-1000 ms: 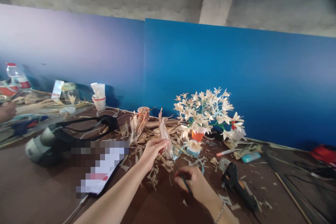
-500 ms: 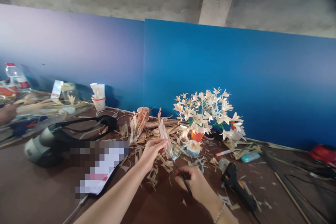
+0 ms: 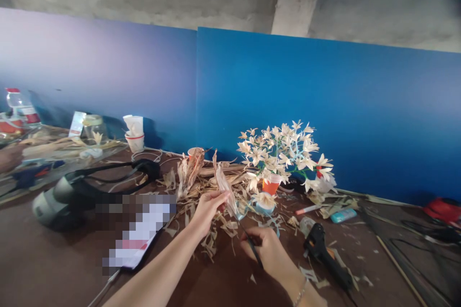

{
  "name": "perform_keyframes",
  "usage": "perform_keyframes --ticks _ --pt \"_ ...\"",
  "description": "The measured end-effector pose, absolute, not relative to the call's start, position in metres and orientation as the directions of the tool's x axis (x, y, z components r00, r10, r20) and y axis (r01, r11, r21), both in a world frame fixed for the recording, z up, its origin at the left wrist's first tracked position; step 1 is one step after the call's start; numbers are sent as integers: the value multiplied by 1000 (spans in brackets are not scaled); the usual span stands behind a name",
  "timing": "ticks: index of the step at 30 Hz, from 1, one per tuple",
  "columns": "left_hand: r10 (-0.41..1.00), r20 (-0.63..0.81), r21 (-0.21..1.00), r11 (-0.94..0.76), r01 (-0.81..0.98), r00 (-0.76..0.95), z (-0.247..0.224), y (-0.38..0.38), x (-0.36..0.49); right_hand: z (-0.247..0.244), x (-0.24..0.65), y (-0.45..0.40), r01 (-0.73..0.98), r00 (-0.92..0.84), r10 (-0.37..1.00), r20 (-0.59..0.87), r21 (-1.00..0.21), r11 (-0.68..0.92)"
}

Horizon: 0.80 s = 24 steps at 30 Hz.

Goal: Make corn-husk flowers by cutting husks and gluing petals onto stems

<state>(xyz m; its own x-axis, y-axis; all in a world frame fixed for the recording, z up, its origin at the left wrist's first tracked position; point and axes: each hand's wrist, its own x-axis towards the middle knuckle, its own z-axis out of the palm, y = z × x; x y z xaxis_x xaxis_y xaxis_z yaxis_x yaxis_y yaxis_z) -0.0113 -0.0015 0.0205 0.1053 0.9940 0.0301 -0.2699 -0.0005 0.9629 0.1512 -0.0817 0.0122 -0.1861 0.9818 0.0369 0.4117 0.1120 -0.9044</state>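
Observation:
My left hand (image 3: 211, 208) is closed, pinching a pale, dry husk strip (image 3: 226, 187) that stands up from the fingertips. My right hand (image 3: 266, 249) grips a slim black tool (image 3: 254, 249) with a narrow tip, its exact kind not clear. That tip points up at the strip's lower end; whether it touches I cannot tell. Behind both hands lies a heap of dry husk scraps (image 3: 207, 177). An orange cup (image 3: 272, 185) holds a bunch of cream husk flowers (image 3: 281, 151), and a single flower rests on a blue tape roll (image 3: 265, 207) in front of it.
Right of my hands lies a black glue gun (image 3: 326, 256), with a teal case (image 3: 343, 216) beyond it. On the left are a phone (image 3: 144, 235) with a cable and a grey strapped device (image 3: 61, 201). A co-worker's hand (image 3: 10, 157) shows at the far left edge.
The husk strip's top has tilted slightly to the left, and my left hand has shifted a little with it. My right hand holds the black tool in nearly the same place.

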Motion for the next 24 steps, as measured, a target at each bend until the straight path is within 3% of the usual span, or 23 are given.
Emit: perform_keyframes --ticks 8,24 --pt "996 23 954 6 -298 92 17 1 -11 10 153 -80 437 -167 979 115 -882 178" --pt "995 -4 944 37 -328 100 16 -2 -7 2 155 -77 391 -150 984 92 -909 145"
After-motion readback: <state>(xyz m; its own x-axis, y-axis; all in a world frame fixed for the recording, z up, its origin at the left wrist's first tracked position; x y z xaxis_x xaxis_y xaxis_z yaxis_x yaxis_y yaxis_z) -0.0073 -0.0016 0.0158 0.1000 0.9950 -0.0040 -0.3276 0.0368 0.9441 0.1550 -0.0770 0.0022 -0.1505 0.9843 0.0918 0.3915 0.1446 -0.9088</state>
